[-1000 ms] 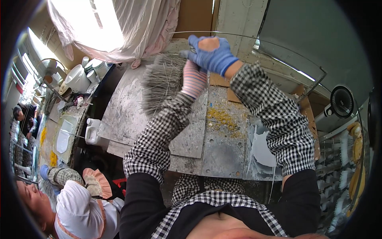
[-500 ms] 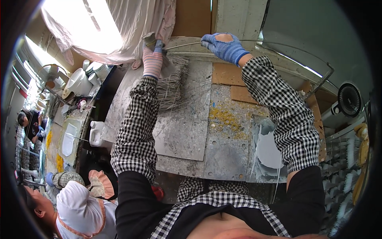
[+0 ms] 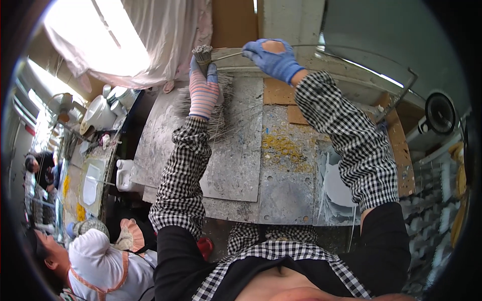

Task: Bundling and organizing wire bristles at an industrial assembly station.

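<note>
My left hand (image 3: 203,90), in a pink striped glove with blue fingertips, is closed round a tight bundle of thin grey wires (image 3: 203,56) with its cut ends up. My right hand (image 3: 273,57), in a blue glove with an opening on its back, is closed on a long thin rod (image 3: 230,56). One end of the rod reaches the bundle. Behind the right hand a thin line continues toward a bent metal bracket (image 3: 401,95). Below my left hand lies a heap of loose grey wires (image 3: 221,118) on the worktable (image 3: 228,173), partly hidden by the hand.
Yellow rings (image 3: 286,152) and brown boards (image 3: 277,92) lie mid-table. White paste (image 3: 337,185) sits at the right front. A white jug (image 3: 125,175) stands to the left. Farther left a person in white (image 3: 103,258) sits beside another bench. A black fan (image 3: 442,113) is at far right.
My left hand has turned the bundle more upright and shifted slightly right, its cut ends now facing up. My right hand has moved a little left along with the rod.
</note>
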`<state>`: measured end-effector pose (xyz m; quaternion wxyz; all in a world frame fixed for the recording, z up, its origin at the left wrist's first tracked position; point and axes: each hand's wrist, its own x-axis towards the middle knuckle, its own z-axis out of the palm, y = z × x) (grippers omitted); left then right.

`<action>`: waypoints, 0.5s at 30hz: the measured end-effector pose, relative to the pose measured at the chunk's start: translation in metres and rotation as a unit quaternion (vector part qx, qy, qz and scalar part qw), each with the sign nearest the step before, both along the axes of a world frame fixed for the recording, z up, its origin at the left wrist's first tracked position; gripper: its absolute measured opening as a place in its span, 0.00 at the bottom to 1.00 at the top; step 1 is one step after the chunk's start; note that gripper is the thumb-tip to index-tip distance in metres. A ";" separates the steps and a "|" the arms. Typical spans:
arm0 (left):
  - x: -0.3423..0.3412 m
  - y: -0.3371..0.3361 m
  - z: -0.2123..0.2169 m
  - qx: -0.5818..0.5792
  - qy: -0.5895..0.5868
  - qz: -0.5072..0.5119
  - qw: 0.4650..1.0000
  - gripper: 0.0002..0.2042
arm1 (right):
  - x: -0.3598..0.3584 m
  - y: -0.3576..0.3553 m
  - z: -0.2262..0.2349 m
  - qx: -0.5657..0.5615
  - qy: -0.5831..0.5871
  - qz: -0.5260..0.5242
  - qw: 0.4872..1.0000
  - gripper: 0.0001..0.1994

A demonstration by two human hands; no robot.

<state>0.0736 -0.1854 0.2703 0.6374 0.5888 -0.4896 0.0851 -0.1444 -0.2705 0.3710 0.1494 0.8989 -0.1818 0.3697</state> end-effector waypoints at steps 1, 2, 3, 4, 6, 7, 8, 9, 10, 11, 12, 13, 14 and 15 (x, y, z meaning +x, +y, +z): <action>-0.009 0.002 -0.004 -0.022 -0.007 -0.027 0.999 0.33 | 0.000 0.001 0.004 0.051 0.037 -0.016 0.998 0.14; -0.020 0.001 -0.006 -0.019 0.004 -0.051 0.998 0.33 | 0.000 0.005 0.006 0.060 0.033 -0.002 0.998 0.14; -0.028 -0.006 -0.005 -0.033 0.087 -0.148 0.985 0.30 | -0.002 0.005 0.010 0.086 0.052 -0.005 0.995 0.17; -0.038 -0.013 -0.001 -0.016 0.182 -0.225 0.957 0.28 | -0.006 0.006 0.015 0.115 0.063 -0.016 0.991 0.23; -0.051 -0.048 0.012 -0.026 0.248 -0.390 0.886 0.28 | -0.016 0.003 0.020 0.136 0.067 -0.026 0.988 0.44; -0.061 -0.067 0.018 0.024 0.251 -0.445 0.860 0.28 | -0.025 -0.001 0.022 0.121 0.075 -0.052 0.988 0.45; -0.076 -0.094 0.025 0.019 0.229 -0.513 0.827 0.29 | -0.038 -0.007 0.023 0.152 0.058 -0.078 0.984 0.43; -0.091 -0.112 0.027 0.029 0.232 -0.556 0.797 0.29 | -0.050 -0.014 0.024 0.179 0.043 -0.095 0.978 0.41; -0.109 -0.130 0.024 0.025 0.198 -0.553 0.809 0.28 | -0.060 -0.023 0.022 0.184 0.017 -0.077 0.980 0.40; -0.131 -0.140 0.027 0.004 0.106 -0.541 0.834 0.27 | -0.082 -0.039 0.030 0.233 0.003 -0.073 0.970 0.34; -0.151 -0.146 0.024 -0.028 -0.056 -0.505 0.861 0.26 | -0.104 -0.053 0.027 0.215 -0.027 -0.101 0.971 0.30; -0.172 -0.146 0.025 -0.051 -0.200 -0.451 0.869 0.26 | -0.128 -0.068 0.030 0.222 -0.021 -0.117 0.968 0.29; -0.193 -0.133 0.020 -0.033 -0.239 -0.419 0.875 0.23 | -0.158 -0.080 0.027 0.201 -0.041 -0.174 0.963 0.28; -0.215 -0.117 0.017 -0.023 -0.204 -0.433 0.877 0.21 | -0.184 -0.095 0.034 0.124 -0.040 -0.117 0.985 0.29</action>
